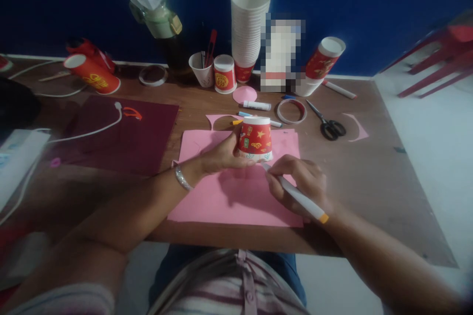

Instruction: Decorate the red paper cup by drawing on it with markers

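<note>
A red and white paper cup point(254, 139) stands upside down on a pink paper sheet point(225, 202) in the middle of the table. My left hand point(221, 153) grips the cup's left side and holds it down. My right hand point(297, 181) is closed around a white marker with an orange end point(301, 199). The marker's tip touches the paper at the cup's rim, on its right side.
A dark red sheet point(121, 135) lies to the left with a white cable point(92, 130) across it. Behind are a tall stack of paper cups point(248, 24), more red cups, tape rolls point(291, 110), markers, black scissors point(328, 123), a pink paper circle point(244, 94) and a tissue holder point(157, 10).
</note>
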Tool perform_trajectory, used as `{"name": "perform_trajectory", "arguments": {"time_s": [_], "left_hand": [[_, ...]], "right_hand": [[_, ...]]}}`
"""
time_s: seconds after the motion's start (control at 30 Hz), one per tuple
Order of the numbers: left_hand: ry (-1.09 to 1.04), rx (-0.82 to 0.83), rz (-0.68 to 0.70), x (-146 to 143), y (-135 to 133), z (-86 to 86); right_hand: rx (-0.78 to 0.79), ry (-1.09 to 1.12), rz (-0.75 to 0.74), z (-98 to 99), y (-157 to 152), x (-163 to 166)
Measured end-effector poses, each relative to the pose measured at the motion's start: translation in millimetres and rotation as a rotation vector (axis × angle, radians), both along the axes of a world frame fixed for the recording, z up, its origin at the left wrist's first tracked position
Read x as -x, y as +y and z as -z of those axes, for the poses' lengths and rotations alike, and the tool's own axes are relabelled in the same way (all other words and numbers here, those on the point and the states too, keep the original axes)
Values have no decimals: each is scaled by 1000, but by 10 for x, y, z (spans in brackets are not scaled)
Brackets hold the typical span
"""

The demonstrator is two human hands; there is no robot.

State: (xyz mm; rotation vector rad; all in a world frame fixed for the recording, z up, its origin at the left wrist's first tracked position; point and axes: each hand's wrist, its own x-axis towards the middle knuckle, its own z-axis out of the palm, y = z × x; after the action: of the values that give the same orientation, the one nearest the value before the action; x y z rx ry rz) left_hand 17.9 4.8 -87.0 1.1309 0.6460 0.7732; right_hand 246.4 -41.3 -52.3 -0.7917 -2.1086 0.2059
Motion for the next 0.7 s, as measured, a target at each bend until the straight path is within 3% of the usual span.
{"name": "perform_trajectory", "arguments": {"time_s": [0.7], "left_hand": [[-35,-30,20,-2,20,15]], "right_hand": [[-21,-5,41,18,2,-19]]}}
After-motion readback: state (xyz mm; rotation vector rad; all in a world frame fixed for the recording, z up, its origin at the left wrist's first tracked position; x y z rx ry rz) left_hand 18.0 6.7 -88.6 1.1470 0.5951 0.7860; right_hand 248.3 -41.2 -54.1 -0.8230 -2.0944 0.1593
